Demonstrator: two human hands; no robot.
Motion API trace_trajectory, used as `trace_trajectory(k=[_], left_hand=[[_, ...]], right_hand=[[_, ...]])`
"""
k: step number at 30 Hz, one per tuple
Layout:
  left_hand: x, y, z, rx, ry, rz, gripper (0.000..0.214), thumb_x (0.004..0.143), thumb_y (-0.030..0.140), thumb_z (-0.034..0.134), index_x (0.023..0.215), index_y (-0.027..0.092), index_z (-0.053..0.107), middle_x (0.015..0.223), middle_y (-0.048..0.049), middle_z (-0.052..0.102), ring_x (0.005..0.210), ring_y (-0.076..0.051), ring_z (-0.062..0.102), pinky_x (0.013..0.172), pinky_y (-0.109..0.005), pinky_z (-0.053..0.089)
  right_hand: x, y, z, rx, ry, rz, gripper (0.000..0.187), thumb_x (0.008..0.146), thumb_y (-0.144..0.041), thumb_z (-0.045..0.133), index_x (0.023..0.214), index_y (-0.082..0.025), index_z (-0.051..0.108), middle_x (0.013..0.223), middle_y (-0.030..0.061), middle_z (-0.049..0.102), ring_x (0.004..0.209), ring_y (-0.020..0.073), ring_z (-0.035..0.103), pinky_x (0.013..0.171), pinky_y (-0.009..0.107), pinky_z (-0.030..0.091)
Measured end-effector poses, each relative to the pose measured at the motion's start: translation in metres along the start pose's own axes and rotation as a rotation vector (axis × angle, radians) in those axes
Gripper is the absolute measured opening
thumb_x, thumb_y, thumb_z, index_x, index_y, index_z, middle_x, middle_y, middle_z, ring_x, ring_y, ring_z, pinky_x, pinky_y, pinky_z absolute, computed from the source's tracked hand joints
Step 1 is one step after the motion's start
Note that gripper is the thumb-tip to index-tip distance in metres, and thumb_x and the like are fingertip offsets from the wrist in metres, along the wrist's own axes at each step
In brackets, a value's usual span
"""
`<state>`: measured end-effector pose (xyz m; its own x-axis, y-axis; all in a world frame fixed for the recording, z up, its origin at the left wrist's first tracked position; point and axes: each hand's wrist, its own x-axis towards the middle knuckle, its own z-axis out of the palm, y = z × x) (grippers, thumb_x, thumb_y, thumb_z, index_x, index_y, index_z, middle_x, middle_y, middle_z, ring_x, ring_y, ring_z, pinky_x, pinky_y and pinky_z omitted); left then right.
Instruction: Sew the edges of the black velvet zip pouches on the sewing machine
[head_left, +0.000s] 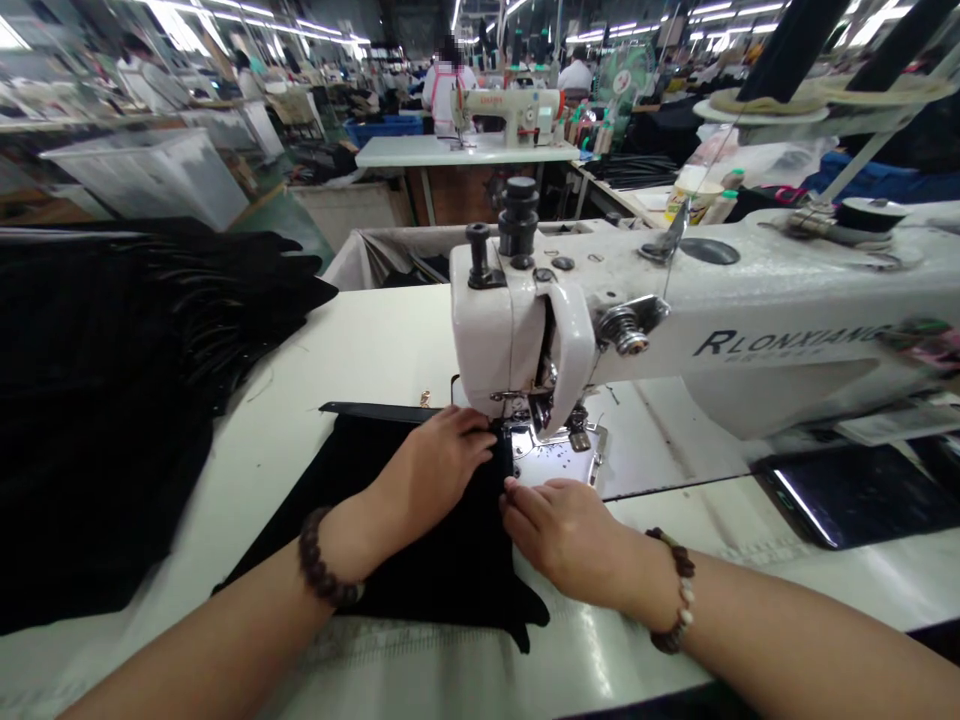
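A piece of black fabric (pixel 420 560) lies flat on the white sewing table (pixel 360 340), its far right edge at the foot of a white sewing machine (pixel 675 320). My left hand (pixel 439 470) rests on the cloth with its fingers curled over the edge just left of the needle (pixel 534 425). On the right edge of the cloth my right hand (pixel 559 530) pinches the fabric with bent fingers, beside the metal needle plate (pixel 555 460). Each wrist wears a bead bracelet.
A big heap of black garments (pixel 112 400) covers the table's left side. A dark phone-like slab (pixel 855 495) lies at the right under the machine arm. Behind stand an open bin (pixel 390 255), another sewing station (pixel 480 120) and a person in white.
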<state>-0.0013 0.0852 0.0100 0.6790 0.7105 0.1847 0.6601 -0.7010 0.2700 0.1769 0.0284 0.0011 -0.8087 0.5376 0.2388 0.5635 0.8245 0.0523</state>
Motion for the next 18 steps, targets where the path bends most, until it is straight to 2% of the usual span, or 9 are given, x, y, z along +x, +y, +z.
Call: trace_trajectory(k=[3, 6, 13, 18], left_hand=[[-0.02, 0.007, 0.012, 0.038, 0.051, 0.13, 0.022, 0.08, 0.004, 0.049, 0.097, 0.01, 0.062, 0.1, -0.0084, 0.062, 0.094, -0.02, 0.056, 0.086, -0.033, 0.049], [-0.026, 0.007, 0.022, 0.042, 0.083, 0.126, 0.025, 0.08, 0.003, 0.048, 0.101, 0.009, 0.06, 0.103, -0.0089, 0.061, 0.095, -0.02, 0.055, 0.086, -0.034, 0.05], [-0.019, 0.004, 0.021, 0.06, 0.06, 0.116, 0.027, 0.077, 0.001, 0.053, 0.102, 0.008, 0.06, 0.103, -0.0091, 0.06, 0.095, -0.021, 0.055, 0.085, -0.034, 0.051], [-0.013, 0.0, 0.022, 0.085, 0.013, 0.116, 0.027, 0.077, 0.004, 0.057, 0.103, 0.009, 0.06, 0.105, -0.0086, 0.06, 0.1, -0.022, 0.053, 0.088, -0.035, 0.049]], right_hand=[[-0.001, 0.001, 0.001, -0.001, 0.003, 0.0, 0.017, 0.081, -0.009, 0.039, 0.077, -0.013, 0.056, 0.078, 0.0107, 0.063, 0.05, 0.0172, 0.053, 0.042, 0.029, 0.033], [-0.001, 0.001, 0.0, 0.025, -0.019, 0.008, 0.016, 0.081, -0.009, 0.04, 0.079, -0.013, 0.055, 0.079, 0.0106, 0.063, 0.051, 0.017, 0.053, 0.042, 0.029, 0.032], [0.001, 0.003, -0.002, 0.027, -0.086, 0.093, 0.015, 0.082, -0.01, 0.041, 0.082, -0.013, 0.056, 0.078, 0.0067, 0.063, 0.049, 0.0159, 0.052, 0.042, 0.029, 0.026], [0.006, 0.009, -0.003, 0.065, -0.199, 0.148, 0.014, 0.081, -0.009, 0.043, 0.085, -0.015, 0.056, 0.079, 0.0046, 0.062, 0.054, 0.0151, 0.052, 0.043, 0.029, 0.024]])
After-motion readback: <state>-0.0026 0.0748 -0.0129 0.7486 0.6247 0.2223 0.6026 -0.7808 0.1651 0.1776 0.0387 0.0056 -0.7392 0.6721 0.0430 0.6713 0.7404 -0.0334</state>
